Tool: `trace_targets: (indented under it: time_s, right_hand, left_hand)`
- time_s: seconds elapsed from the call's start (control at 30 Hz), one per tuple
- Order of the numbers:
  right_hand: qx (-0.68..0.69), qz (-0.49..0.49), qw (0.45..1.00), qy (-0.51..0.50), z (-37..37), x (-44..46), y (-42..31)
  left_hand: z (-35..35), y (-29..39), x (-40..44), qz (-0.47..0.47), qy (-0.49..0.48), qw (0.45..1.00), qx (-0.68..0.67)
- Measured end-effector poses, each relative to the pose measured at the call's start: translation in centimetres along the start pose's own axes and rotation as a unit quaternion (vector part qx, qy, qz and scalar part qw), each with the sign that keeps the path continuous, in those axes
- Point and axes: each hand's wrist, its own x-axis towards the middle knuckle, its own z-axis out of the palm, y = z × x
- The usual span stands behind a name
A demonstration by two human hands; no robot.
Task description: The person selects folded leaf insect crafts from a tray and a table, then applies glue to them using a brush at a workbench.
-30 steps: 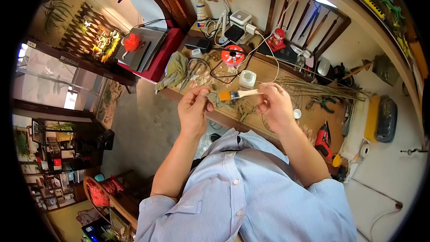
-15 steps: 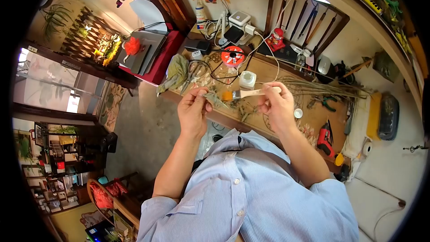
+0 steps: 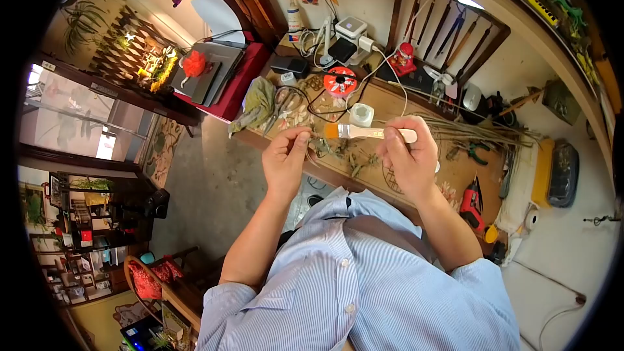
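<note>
Above the workbench, my right hand (image 3: 411, 156) pinches the pale wooden handle of a flat brush (image 3: 357, 132). The brush lies nearly level, its orange bristles pointing left toward my other hand. My left hand (image 3: 285, 161) is closed, thumb against fingers, on a small, thin greenish piece that is mostly hidden. The bristle tip is just right of those fingertips; whether it touches the piece cannot be made out. Dry greenish plant-like scraps (image 3: 356, 161) lie on the bench beneath the brush.
On the wooden bench (image 3: 383, 101) are a white square container (image 3: 361, 115), a red spool (image 3: 340, 81), a green cloth (image 3: 259, 101), cables, and long dry stems (image 3: 474, 131). Farther right lie green-handled pliers (image 3: 478, 153) and a red power tool (image 3: 472, 205).
The brush and my right hand have moved slightly right and up since the earliest frame. The greenish piece at my left fingers has changed angle and shows less.
</note>
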Motion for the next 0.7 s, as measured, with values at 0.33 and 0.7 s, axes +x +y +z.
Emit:
trace_targets:
  time_s: [0.33,0.7]
  right_hand:
    - [0.026,0.043,0.999,-0.005,0.1,0.5,0.0]
    - [0.009,0.058,0.998,-0.026,0.3,0.4,0.8]
  left_hand:
    - [0.0,-0.2,0.4,-0.021,0.0,0.998,0.052]
    - [0.4,0.6,0.0,-0.053,-0.003,0.998,0.034]
